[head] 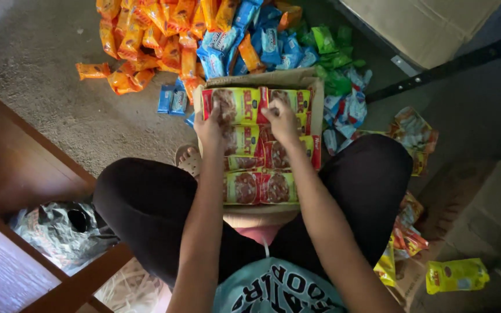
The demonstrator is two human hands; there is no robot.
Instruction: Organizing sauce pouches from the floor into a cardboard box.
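Head view: box [314, 93] at frame centre, between the knees, so both hands reach it. Left hand [210, 128] and right hand [282, 120], fingers curled, press red-yellow packets [244, 104] flat into rows. Loose packets [146, 35] heaped on the floor, top.

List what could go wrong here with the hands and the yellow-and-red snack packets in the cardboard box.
The shallow brown cardboard box sits between the knees, so it might tip. Both the left hand and right hand press the yellow-and-red snack packets, which may crush them. The packets lie in overlapping rows and could slide out of line.
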